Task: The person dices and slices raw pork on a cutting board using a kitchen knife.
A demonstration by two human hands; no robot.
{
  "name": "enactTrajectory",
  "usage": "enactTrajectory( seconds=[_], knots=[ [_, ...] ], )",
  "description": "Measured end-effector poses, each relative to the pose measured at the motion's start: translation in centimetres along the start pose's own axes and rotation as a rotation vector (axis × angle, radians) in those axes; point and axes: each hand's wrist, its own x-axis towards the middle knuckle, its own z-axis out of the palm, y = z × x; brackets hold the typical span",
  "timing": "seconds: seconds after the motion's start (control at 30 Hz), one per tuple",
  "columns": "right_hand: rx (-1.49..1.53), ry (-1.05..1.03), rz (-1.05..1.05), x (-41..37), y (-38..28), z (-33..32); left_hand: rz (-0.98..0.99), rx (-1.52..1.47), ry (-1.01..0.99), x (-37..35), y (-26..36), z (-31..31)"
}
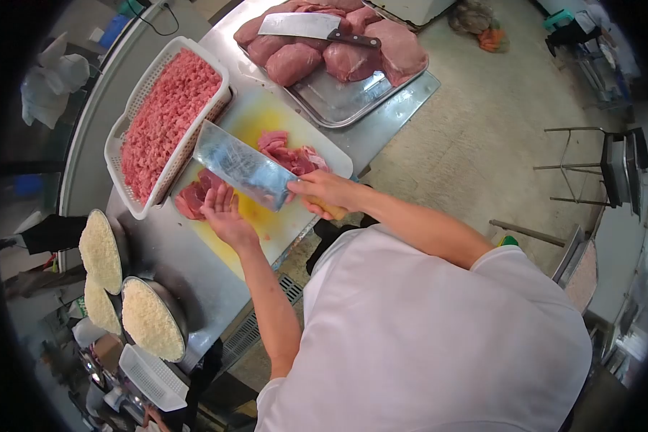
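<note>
My right hand (329, 191) is wrapped around the yellowish handle of a broad cleaver (243, 167), whose blade slants over the cutting board (248, 237). My left hand (229, 218) is open, fingers spread and palm partly turned up. Its fingertips are beside or touching a pile of cut red meat (189, 199) at the board's left; contact is hard to tell. More meat pieces (292, 155) lie on the far side of the blade, near the right hand. The yellow-stained white board rests on a metal table (144, 245).
A white basket (113, 151) of minced meat stands beyond the board. At the back, a metal tray (338, 108) holds large meat cuts with a second cleaver (302, 27) on top. Bowls of pale crumbs (150, 320) sit at left. A stool (619, 169) stands on the floor.
</note>
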Motion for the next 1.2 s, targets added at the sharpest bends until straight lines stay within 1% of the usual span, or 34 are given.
enactTrajectory(
  seconds=[0.03,0.07,0.1,0.13,0.17,0.2,0.23,0.27,0.3,0.33,0.37,0.4,0.43,0.47,0.5,0.57,0.6,0.63,0.67,0.7,0.73,0.77,0.8,0.83,0.87,0.93,0.97,1.0,1.03,1.07,1.1,1.17,1.2],
  knots=[
    [-0.195,0.102,-0.041,-1.6,-1.1,0.3,0.008,0.003,0.007,0.0,-0.8,-0.4],
    [-0.393,0.201,-0.083,-2.9,-2.0,0.1,0.187,0.394,-0.032,-0.1,-1.6,-0.8],
    [-0.396,0.187,-0.080,-4.0,-2.6,-0.5,0.360,0.787,-0.068,-0.1,-2.5,-1.3],
    [-0.525,0.293,-0.137,-5.0,-3.2,-1.4,0.404,0.777,-0.006,-0.8,-3.9,-0.9],
    [-0.653,0.397,-0.195,-5.7,-3.6,-2.3,0.405,0.783,0.009,-1.4,-5.2,-0.6],
    [-0.654,0.380,-0.192,-6.2,-3.9,-3.4,0.469,0.869,0.005,-2.0,-6.2,0.2],
    [-0.830,0.464,-0.284,-6.5,-4.3,-4.6,0.533,0.957,0.000,-2.6,-6.8,1.4],
    [-1.004,0.549,-0.381,-6.4,-4.6,-5.5,0.534,0.963,0.013,-2.9,-7.3,2.8],
    [-1.002,0.538,-0.381,-5.9,-4.8,-6.1,0.400,0.994,0.004,-3.3,-7.3,4.7],
    [-1.051,0.546,-0.337,-5.4,-4.9,-6.7,0.265,1.019,-0.007,-3.4,-7.7,6.1],
    [-1.100,0.555,-0.292,-5.0,-4.7,-7.1,0.265,1.021,0.000,-3.6,-8.3,7.2],
    [-1.098,0.549,-0.293,-4.6,-4.6,-6.9,0.378,1.052,0.081,-3.8,-9.0,7.8],
    [-1.217,0.537,-0.354,-4.0,-4.2,-6.4,0.491,1.080,0.160,-3.7,-9.3,8.1],
    [-1.335,0.524,-0.413,-3.4,-3.6,-5.8,0.488,1.085,0.160,-3.3,-9.4,8.1],
    [-1.330,0.523,-0.406,-3.0,-2.4,-4.8,0.487,1.036,0.152,-2.8,-9.4,7.9],
    [-1.193,0.537,-0.350,-2.2,0.4,-2.1,0.487,0.982,0.131,-2.3,-8.8,7.4],
    [-1.196,0.549,-0.354,-1.8,1.6,-0.8,0.451,1.003,0.046,-1.8,-8.3,7.5],
    [-1.021,0.522,-0.320,-1.6,2.9,0.8,0.415,1.023,-0.041,-1.1,-7.9,7.1],
    [-0.843,0.495,-0.286,-1.2,4.2,2.3,0.419,1.018,-0.055,-0.4,-7.4,6.6],
    [-0.841,0.512,-0.291,-0.8,4.8,4.1,0.466,0.974,-0.218,0.8,-7.0,5.6],
    [-0.583,0.502,-0.206,-0.3,5.0,6.2,0.510,0.924,-0.382,2.0,-6.4,4.5],
    [-0.318,0.485,-0.122,0.4,5.8,8.2,0.508,0.920,-0.402,3.2,-4.3,3.6],
    [-0.305,0.504,-0.124,2.0,7.3,10.1,0.339,0.927,-0.655,4.3,-1.0,2.9],
    [-0.016,0.396,-0.186,4.2,9.2,11.7,0.165,0.918,-0.897,5.1,0.8,2.3],
    [0.261,0.274,-0.249,5.9,10.5,12.8,0.169,0.910,-0.905,5.6,0.8,1.8],
    [0.218,0.316,-0.277,7.5,11.6,14.5,0.563,1.418,-0.704,6.9,0.7,1.1],
    [0.190,0.356,-0.297,8.1,12.3,15.1,0.568,1.416,-0.714,6.7,-0.2,0.6],
    [0.356,0.411,-0.306,7.1,11.6,16.2,0.715,1.443,-0.519,5.5,-1.5,0.8],
    [0.289,0.442,-0.271,6.1,12.4,15.4,0.854,1.455,-0.320,4.2,-2.5,0.9],
    [0.215,0.473,-0.237,4.8,13.0,13.7,0.899,1.484,-0.282,3.5,-2.4,1.4],
    [0.210,0.526,-0.237,3.2,13.0,12.3,0.899,1.477,-0.295,3.6,-2.5,1.4],
    [0.235,0.624,-0.234,-0.7,12.7,9.4,1.019,1.445,-0.339,3.7,-2.6,0.9],
    [0.172,0.666,-0.232,-2.6,11.6,8.4,1.026,1.445,-0.336,3.9,-2.3,0.5]
  ],
)
